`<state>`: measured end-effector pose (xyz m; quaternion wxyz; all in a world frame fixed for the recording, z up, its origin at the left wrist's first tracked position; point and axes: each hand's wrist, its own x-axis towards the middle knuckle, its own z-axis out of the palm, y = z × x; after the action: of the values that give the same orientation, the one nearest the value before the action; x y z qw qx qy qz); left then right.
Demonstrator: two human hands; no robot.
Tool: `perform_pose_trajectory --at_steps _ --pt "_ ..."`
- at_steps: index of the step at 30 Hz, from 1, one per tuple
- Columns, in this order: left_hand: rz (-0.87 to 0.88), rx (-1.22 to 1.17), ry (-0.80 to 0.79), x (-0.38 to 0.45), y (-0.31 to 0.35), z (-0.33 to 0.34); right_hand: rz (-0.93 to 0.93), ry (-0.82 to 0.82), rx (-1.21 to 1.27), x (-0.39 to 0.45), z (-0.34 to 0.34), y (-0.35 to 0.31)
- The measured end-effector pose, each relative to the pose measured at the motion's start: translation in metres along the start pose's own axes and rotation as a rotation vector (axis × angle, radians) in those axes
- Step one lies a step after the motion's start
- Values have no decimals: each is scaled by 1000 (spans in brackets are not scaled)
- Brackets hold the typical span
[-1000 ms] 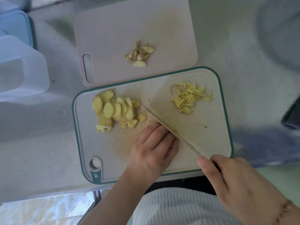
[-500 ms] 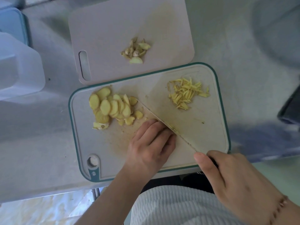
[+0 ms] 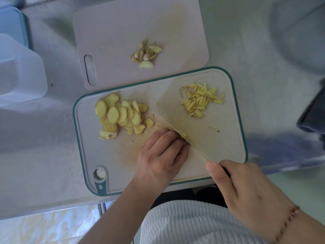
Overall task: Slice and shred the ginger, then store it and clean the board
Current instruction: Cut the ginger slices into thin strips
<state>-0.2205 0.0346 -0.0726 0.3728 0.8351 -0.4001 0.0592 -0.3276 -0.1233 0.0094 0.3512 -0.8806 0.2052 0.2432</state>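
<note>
A teal-rimmed cutting board (image 3: 233,95) lies in front of me. A pile of ginger slices (image 3: 121,115) sits on its left part, and a heap of ginger shreds (image 3: 200,101) on its right part. My right hand (image 3: 246,196) grips the handle of a wide knife (image 3: 191,118), whose blade edge rests on the board. My left hand (image 3: 161,155) presses curled fingers down on a few ginger slices right against the blade; those slices are mostly hidden, with thin cut pieces showing at the edge.
A second pale board (image 3: 123,29) with ginger peel scraps (image 3: 146,55) lies behind, partly under the teal board. A translucent plastic container (image 3: 19,71) stands at the left. The counter edge runs just below the board, close to my body.
The knife blade has tilted and shifted a little toward my left fingers. Cut ginger pieces now show at the blade edge. My hands stay in nearly the same place.
</note>
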Motion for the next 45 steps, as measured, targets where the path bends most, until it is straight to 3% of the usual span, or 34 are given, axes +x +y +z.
perform_pose_trajectory --at_steps 11,18,23,28,34,45 --pt "30 -30 -38 -2 -2 -2 -1 -2 -93 30 0 -35" --pt "78 1 -67 -3 -5 -1 42 28 -125 14 0 -16" --pt "91 -4 -76 0 -5 -1 33 1 -51 26 1 -28" --pt "83 17 -76 -1 -5 -1 31 81 -20 32 -6 -18" --pt "77 -12 -60 -1 -5 -1 39 -11 83 23 -12 -27" --pt "71 -43 -61 0 -6 -2 15 13 -86 21 2 -29"
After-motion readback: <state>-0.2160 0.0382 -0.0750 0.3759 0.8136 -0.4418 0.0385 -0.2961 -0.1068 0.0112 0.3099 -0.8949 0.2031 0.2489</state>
